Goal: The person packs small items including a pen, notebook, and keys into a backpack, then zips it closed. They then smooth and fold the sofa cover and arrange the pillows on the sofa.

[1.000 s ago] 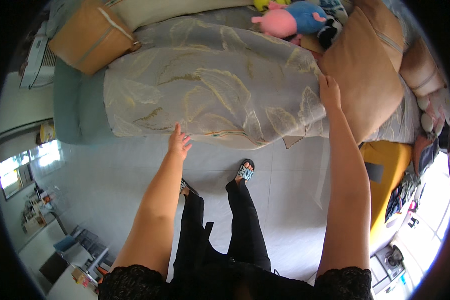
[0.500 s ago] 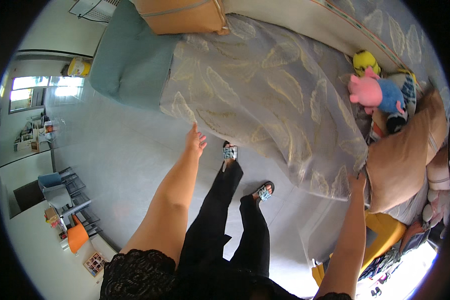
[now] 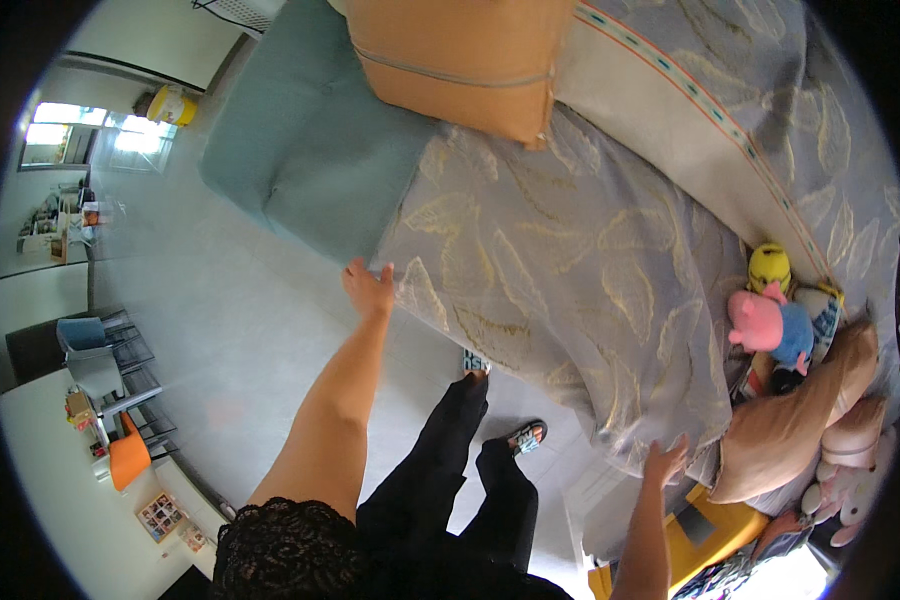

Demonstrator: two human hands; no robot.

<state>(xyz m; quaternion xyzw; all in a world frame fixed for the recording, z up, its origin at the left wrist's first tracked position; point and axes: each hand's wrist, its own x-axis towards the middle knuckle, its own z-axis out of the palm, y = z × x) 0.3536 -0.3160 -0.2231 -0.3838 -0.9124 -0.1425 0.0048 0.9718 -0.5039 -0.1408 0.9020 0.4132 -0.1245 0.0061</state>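
A grey sofa cover (image 3: 560, 290) with a pale leaf pattern lies over the seat, its front edge hanging toward the floor. My left hand (image 3: 370, 288) is at the cover's left front corner, beside the bare blue-green sofa cushion (image 3: 320, 150); its fingers are apart and hold nothing. Near the cover's right front edge, my right hand (image 3: 666, 462) has its fingers spread, with no cloth gripped. Whether either hand still brushes the fabric is hard to tell. The cloth is rippled toward its right end.
An orange-tan cushion (image 3: 460, 65) leans against the backrest. To the right are a pink-and-blue plush pig (image 3: 760, 322), a yellow plush toy (image 3: 769, 267) and a brown pillow (image 3: 785, 430). A yellow piece of furniture (image 3: 720, 540) stands below them. An orange chair (image 3: 128, 455) is far left.
My right hand has let go of the cover's right edge and opened. My left hand has shifted left to the cushion's corner, fingers spread. The view has turned, moving the sofa lower in the picture.
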